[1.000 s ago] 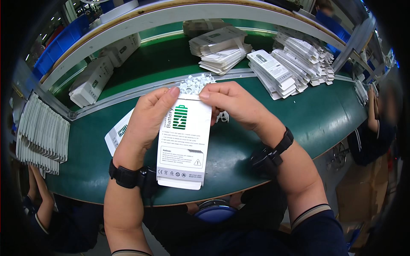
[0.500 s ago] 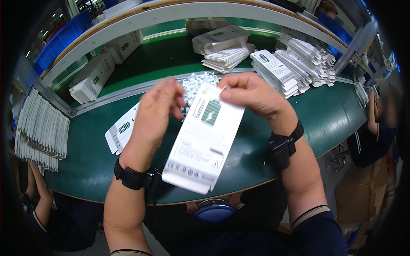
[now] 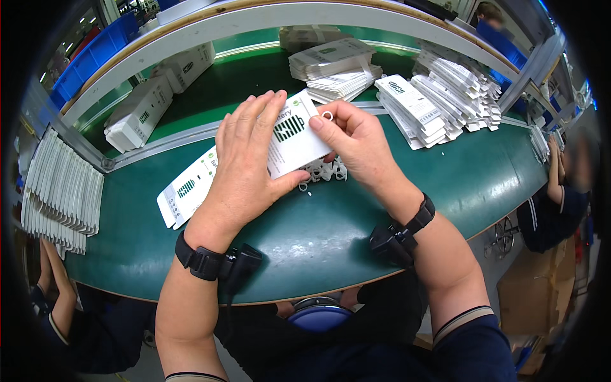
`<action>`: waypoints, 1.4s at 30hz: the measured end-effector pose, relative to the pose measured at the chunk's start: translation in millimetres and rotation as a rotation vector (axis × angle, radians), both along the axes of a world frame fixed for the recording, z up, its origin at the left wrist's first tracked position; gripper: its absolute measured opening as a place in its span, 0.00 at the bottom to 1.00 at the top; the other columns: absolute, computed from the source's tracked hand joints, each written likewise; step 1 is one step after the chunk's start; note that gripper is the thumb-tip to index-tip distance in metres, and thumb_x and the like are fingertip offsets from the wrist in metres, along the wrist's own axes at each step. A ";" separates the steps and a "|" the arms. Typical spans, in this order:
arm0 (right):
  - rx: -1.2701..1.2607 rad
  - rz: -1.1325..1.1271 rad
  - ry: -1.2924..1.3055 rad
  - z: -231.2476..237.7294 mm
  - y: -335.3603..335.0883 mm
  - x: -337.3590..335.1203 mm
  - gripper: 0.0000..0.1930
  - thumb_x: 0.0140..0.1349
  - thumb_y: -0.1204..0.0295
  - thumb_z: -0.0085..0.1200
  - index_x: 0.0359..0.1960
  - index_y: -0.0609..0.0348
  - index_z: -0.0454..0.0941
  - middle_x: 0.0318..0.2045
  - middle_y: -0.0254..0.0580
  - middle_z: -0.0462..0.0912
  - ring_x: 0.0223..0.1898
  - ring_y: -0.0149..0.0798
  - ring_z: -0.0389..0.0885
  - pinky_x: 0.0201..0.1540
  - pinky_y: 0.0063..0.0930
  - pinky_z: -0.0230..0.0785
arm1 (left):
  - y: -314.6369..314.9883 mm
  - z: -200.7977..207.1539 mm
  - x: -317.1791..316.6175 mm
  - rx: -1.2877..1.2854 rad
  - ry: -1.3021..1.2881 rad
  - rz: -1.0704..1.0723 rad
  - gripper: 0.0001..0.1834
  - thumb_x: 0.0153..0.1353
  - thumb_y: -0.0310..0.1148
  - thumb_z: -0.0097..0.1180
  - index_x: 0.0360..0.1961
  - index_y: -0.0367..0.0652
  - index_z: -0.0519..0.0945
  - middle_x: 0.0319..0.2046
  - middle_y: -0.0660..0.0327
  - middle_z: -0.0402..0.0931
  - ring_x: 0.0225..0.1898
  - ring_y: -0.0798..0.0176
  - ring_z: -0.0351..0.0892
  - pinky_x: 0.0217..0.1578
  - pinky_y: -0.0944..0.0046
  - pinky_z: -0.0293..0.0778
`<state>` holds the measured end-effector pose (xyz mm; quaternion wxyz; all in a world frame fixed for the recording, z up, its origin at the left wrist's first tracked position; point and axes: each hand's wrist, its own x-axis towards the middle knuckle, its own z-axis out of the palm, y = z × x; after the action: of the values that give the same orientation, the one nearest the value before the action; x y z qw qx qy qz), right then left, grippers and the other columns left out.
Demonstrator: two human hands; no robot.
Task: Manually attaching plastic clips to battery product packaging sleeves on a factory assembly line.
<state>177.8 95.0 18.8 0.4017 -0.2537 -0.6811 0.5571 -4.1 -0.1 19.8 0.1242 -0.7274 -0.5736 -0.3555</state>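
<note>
A white carton [image 3: 299, 137] with a green battery print is held over the bench, tilted, its printed face upward. My left hand [image 3: 245, 153] lies across it with long, straight fingers over the face and the thumb at the near edge, covering much of it. My right hand [image 3: 356, 143] pinches the right end between thumb and fingers. A small white ring [image 3: 328, 116] shows by that thumb and forefinger. Loose white plastic rings [image 3: 328, 170] lie in a heap below, partly hidden by the hands and carton. Another white carton [image 3: 184, 191] lies flat beside my left wrist.
A long row of cartons [image 3: 60, 194] stands at the left bench end. Stacked cartons [image 3: 414, 105] lie back right, a bundled stack [image 3: 334, 63] back centre, and more cartons [image 3: 140, 118] back left. A shelf edge [image 3: 305, 13] spans the back. Other people sit at both sides.
The carton has been turned over to its other printed face and moved up. My left hand, formerly apart from it, now lies on it. My right hand still pinches its end.
</note>
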 end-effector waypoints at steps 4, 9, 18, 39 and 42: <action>-0.059 0.066 0.052 1.8 -3.5 -0.4 0.14 0.73 0.61 0.58 0.48 0.59 0.81 0.36 0.29 0.84 0.34 0.20 0.78 0.33 0.17 0.72 | -1.8 2.1 -3.7 -0.074 -0.076 -0.052 0.58 0.38 0.32 0.80 0.73 0.44 0.63 0.65 0.50 0.70 0.66 0.44 0.69 0.68 0.49 0.62; -0.114 0.084 0.138 -0.3 -1.8 -2.6 0.14 0.74 0.62 0.57 0.48 0.62 0.82 0.36 0.32 0.84 0.35 0.22 0.79 0.32 0.20 0.74 | -1.2 3.6 -2.0 -0.062 -0.100 -0.079 0.57 0.38 0.30 0.79 0.73 0.43 0.63 0.63 0.49 0.71 0.63 0.43 0.71 0.65 0.49 0.66; -0.089 0.037 0.149 3.0 -1.3 0.4 0.14 0.72 0.66 0.60 0.50 0.65 0.84 0.39 0.35 0.86 0.38 0.23 0.80 0.41 0.21 0.74 | -6.4 6.5 1.1 0.049 0.013 -0.054 0.54 0.38 0.30 0.78 0.71 0.40 0.67 0.61 0.47 0.71 0.62 0.44 0.72 0.64 0.49 0.69; 0.423 -0.124 -0.216 -0.8 -1.6 -1.5 0.13 0.68 0.72 0.58 0.50 0.65 0.84 0.39 0.52 0.88 0.35 0.43 0.87 0.39 0.32 0.77 | -7.2 7.8 -2.3 -0.030 0.101 -0.003 0.50 0.37 0.29 0.77 0.68 0.39 0.72 0.56 0.49 0.75 0.56 0.45 0.77 0.57 0.51 0.75; 0.086 0.032 -0.076 0.9 -0.3 -0.6 0.15 0.70 0.69 0.58 0.55 0.62 0.84 0.42 0.43 0.88 0.39 0.36 0.86 0.40 0.30 0.77 | -7.5 9.6 -4.1 -0.016 0.090 0.019 0.52 0.37 0.29 0.77 0.69 0.39 0.71 0.56 0.49 0.75 0.57 0.45 0.77 0.58 0.51 0.75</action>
<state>177.2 94.7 19.7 0.3772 -0.2465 -0.7232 0.5234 -8.2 -7.6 29.4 0.1477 -0.7382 -0.5771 -0.3167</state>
